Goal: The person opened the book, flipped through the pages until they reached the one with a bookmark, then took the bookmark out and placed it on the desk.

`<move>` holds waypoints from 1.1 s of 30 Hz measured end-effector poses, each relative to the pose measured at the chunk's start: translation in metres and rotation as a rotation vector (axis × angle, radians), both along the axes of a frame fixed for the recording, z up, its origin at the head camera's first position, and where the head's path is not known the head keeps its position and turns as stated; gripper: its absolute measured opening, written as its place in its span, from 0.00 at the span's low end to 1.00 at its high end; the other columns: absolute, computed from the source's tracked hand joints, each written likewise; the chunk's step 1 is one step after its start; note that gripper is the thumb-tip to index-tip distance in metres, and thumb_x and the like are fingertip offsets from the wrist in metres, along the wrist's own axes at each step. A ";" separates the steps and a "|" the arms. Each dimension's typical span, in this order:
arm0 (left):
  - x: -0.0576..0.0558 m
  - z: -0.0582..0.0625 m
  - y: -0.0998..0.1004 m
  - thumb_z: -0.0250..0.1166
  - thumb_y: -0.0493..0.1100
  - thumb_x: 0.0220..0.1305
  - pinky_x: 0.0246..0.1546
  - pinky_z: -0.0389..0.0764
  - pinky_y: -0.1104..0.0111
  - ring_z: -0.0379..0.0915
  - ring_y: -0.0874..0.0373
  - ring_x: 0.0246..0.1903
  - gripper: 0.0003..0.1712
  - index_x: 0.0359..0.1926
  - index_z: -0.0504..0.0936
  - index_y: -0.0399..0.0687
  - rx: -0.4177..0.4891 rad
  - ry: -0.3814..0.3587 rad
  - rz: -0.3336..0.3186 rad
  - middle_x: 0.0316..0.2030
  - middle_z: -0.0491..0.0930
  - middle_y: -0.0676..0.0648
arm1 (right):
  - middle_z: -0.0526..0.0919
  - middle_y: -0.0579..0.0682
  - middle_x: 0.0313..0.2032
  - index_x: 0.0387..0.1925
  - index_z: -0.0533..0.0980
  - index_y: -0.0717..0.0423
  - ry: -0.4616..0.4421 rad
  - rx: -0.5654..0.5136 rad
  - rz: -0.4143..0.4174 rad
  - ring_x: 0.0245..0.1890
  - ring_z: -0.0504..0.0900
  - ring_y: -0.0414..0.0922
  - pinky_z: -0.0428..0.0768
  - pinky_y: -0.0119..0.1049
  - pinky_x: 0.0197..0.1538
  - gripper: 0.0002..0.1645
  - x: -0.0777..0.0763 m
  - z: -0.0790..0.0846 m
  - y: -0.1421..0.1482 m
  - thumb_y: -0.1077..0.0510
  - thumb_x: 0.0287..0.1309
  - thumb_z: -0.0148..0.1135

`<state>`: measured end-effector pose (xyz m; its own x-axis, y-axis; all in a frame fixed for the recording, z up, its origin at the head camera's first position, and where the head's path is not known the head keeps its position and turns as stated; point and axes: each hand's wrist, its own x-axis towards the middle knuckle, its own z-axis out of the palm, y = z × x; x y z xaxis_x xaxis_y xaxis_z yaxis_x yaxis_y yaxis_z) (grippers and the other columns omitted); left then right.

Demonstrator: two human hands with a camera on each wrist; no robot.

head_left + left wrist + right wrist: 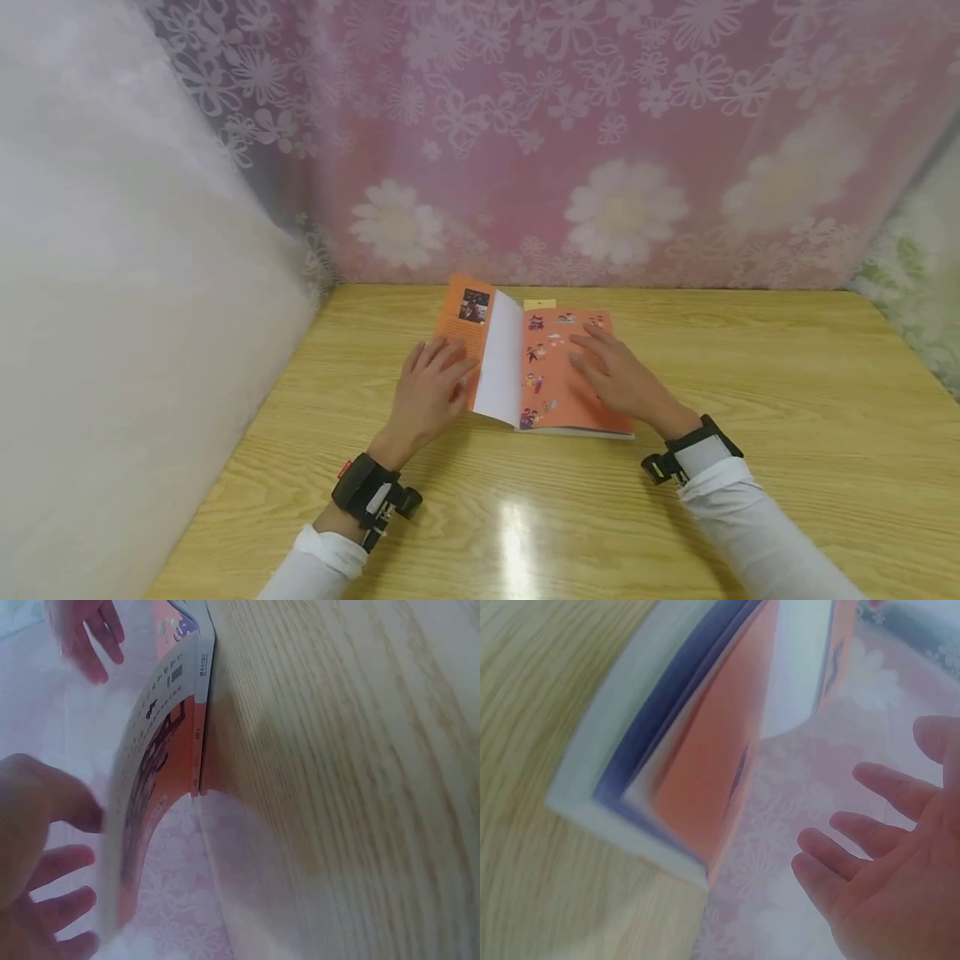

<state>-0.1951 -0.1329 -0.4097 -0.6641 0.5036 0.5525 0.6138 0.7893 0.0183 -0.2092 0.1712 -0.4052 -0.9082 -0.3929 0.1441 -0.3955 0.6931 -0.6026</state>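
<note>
A book (551, 367) lies opened on the wooden table, its right side an orange page printed with small cartoon figures. To its left, the cover's orange flap (474, 343) with text and a dark picture is folded over, beside a white strip. My left hand (431, 392) rests over this flap with fingers spread. The left wrist view shows the cover (169, 750) bent up from the table, with thumb and fingers along its inner side. Above the right page hovers my right hand (622, 379), fingers extended; in the right wrist view it holds nothing, apart from the page corner.
A small yellow tab (540, 304) sticks out behind the book's top edge. The wooden table (750, 367) extends around the book. A pink flowered curtain (480, 150) hangs along the back edge, and a white cloth (135, 292) stands at the left.
</note>
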 end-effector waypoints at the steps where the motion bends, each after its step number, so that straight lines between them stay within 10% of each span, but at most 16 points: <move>1: 0.000 -0.001 0.000 0.60 0.39 0.50 0.57 0.61 0.46 0.60 0.43 0.59 0.21 0.49 0.78 0.54 -0.014 -0.035 -0.007 0.55 0.73 0.43 | 0.49 0.62 0.68 0.64 0.59 0.55 -0.003 -0.003 0.001 0.67 0.46 0.59 0.50 0.61 0.63 0.34 0.000 -0.001 0.002 0.39 0.65 0.35; 15: -0.003 -0.014 0.007 0.56 0.40 0.55 0.53 0.68 0.53 0.60 0.48 0.60 0.29 0.61 0.67 0.50 -0.168 -0.447 0.073 0.63 0.64 0.44 | 0.49 0.65 0.67 0.61 0.62 0.60 -0.020 -0.040 0.038 0.66 0.48 0.61 0.54 0.62 0.61 0.32 0.003 -0.012 0.028 0.43 0.66 0.39; 33: -0.008 -0.019 0.013 0.56 0.42 0.57 0.54 0.68 0.56 0.62 0.50 0.58 0.25 0.58 0.70 0.49 -0.244 -0.581 0.083 0.61 0.67 0.45 | 0.43 0.63 0.69 0.67 0.52 0.55 -0.079 0.101 0.122 0.67 0.42 0.61 0.50 0.64 0.61 0.46 0.006 -0.027 0.056 0.37 0.55 0.53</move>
